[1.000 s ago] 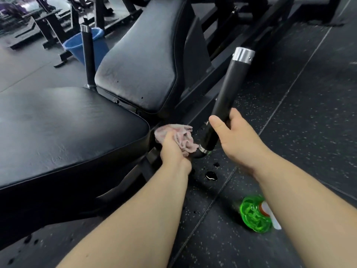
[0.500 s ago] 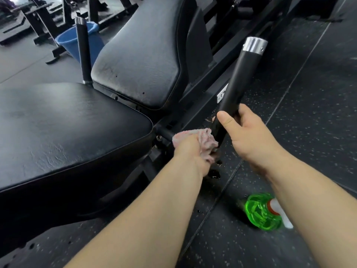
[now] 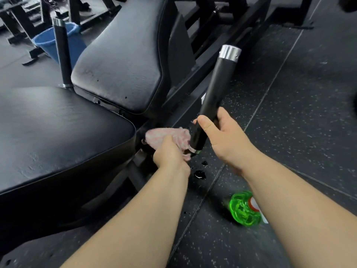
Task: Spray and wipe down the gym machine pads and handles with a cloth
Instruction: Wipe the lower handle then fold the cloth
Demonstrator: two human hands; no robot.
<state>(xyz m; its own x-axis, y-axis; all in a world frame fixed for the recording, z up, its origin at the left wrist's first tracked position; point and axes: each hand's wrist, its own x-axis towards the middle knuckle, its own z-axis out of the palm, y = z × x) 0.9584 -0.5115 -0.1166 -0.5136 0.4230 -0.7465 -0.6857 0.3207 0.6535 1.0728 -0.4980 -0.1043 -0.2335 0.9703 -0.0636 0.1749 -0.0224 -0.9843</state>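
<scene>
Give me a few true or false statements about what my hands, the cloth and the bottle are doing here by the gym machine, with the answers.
1. The left hand grips a pink cloth against the base of the handle. True.
2. The right hand holds the green spray bottle. False: it grips the handle; the bottle sits on the floor.
3. The handle has a silver cap at its top. True.
4. The bucket behind the back pad is red. False: it is blue.
5. The floor under the handle is dry. False: dark wet drops lie there.
</scene>
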